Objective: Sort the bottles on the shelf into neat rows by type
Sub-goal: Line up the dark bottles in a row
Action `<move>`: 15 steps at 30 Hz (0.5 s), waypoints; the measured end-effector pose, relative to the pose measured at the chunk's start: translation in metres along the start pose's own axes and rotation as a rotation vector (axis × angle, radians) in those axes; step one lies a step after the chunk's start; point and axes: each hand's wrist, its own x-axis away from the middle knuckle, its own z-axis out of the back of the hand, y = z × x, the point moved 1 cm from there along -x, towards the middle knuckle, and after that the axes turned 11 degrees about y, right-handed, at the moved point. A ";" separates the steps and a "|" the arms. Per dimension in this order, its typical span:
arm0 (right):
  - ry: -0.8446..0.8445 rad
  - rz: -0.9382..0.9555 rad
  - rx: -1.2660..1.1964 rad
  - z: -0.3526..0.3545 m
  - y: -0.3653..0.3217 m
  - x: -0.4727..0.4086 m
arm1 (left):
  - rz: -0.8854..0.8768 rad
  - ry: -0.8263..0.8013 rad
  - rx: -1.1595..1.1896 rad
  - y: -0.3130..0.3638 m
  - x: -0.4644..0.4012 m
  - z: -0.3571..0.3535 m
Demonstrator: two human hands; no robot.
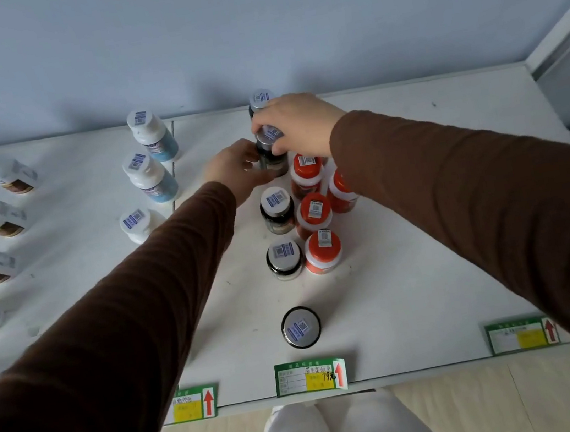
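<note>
The silver-capped dark jar (pixel 271 152) stands mid-shelf toward the back edge, in a column of like jars. The right hand (pixel 299 127) pinches its cap; the left hand (pixel 237 171) cups its side. It looks rigid, smooth, probably glass: hold the body. Orange-capped bottles (pixel 314 211) crowd just beside it.

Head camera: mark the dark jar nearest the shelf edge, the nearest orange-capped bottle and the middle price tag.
Dark jar (pixel 300 327), head view, on its lid sticker.
Orange-capped bottle (pixel 322 247), head view, on its cap.
Middle price tag (pixel 309 377), head view, on its printed face.
</note>
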 end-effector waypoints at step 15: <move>0.340 -0.435 -0.878 0.072 0.002 0.016 | 0.165 -0.457 1.097 0.035 0.031 0.059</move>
